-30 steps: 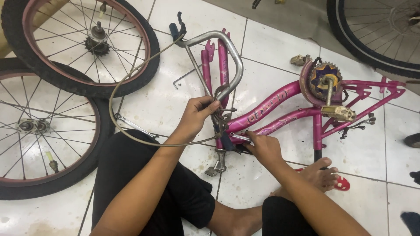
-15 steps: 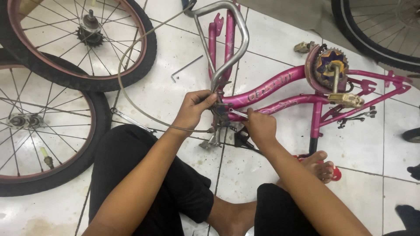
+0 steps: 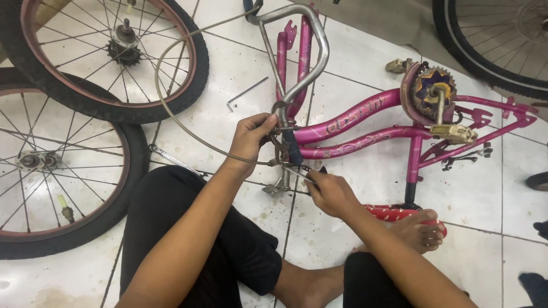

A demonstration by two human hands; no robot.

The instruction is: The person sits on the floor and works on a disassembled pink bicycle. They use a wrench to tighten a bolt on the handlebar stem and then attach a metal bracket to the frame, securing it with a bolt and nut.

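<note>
Pink bicycle frame [image 3: 365,117] lying flat on white floor tiles [image 3: 228,68], wheels off, head end toward the middle of the view. Everything else placed from that frame.

At the frame's head end: left hand [image 3: 251,137], fingers curled narrow around the base of the grey handlebar stem [image 3: 302,63] where it meets the frame, gripping there. Just below the head end, nearer the person: right hand [image 3: 331,191], fingers pinched tight on a thin metal tool [image 3: 294,172] whose tip points up into the rusty fitting [image 3: 281,153] at the head of the frame. Exact kind of tool: cannot tell.

Running from the head end in a wide loop up and left of the frame: a grey brake cable [image 3: 171,108], passing under the left hand. Above the head end, beside the stem: the pink fork legs [image 3: 294,51]. Left of the frame, on the tiles: a small hex key [image 3: 245,94], well apart from both hands. Further left: two loose wheels [image 3: 85,114], one overlapping the other, dark tyres, spokes bare. A flat spanner [image 3: 177,161] lying between the lower wheel and the frame's head end.

At the frame's middle: crank and chainring with a pedal [image 3: 454,132]. Below it: a bare foot [image 3: 419,231] resting on a red sandal [image 3: 394,212]. Beyond the frame's rear, upper right: another tyre [image 3: 485,45].
</note>
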